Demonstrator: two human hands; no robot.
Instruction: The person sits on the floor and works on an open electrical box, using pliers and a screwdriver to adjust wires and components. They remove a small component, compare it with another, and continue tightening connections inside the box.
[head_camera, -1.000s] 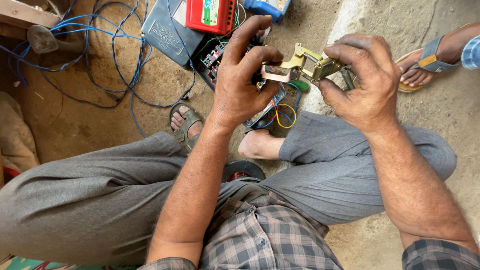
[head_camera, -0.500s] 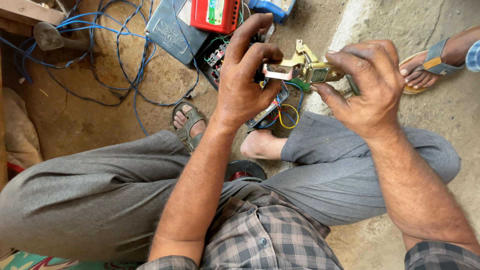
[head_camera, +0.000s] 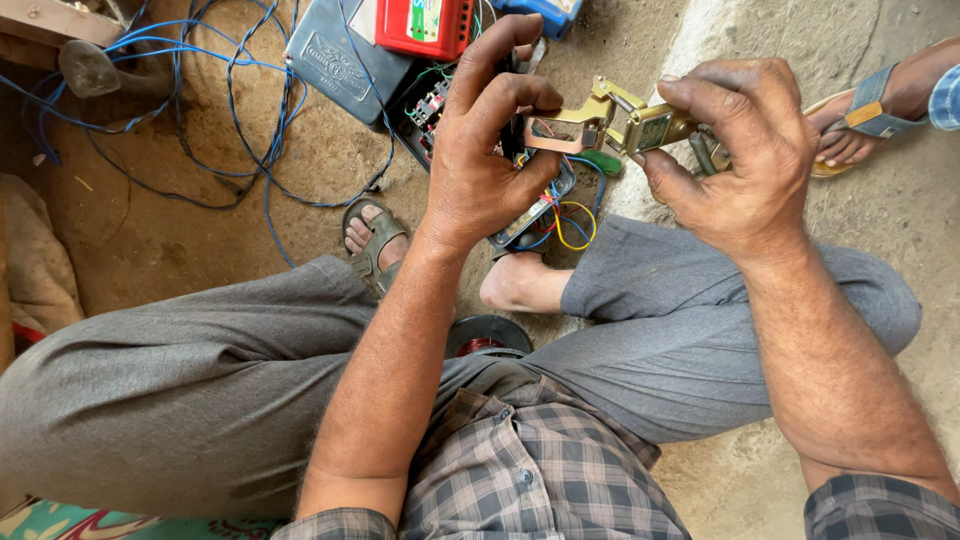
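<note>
gripping a brass part (head_camera: 610, 122), left hand (head_camera: 485, 160), right hand (head_camera: 745, 150), blue wires (head_camera: 200, 120) beyond

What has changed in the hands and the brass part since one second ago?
Almost nothing. Both hands keep their grip: the left hand and right hand still hold the brass part between them at the same place. The wires on the ground have not moved.

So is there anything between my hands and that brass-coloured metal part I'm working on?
Nothing visible. Your left hand and right hand both already grip the brass-coloured metal part, one at each end. The open electrical box with wires lies below it on the ground, not between.
</note>
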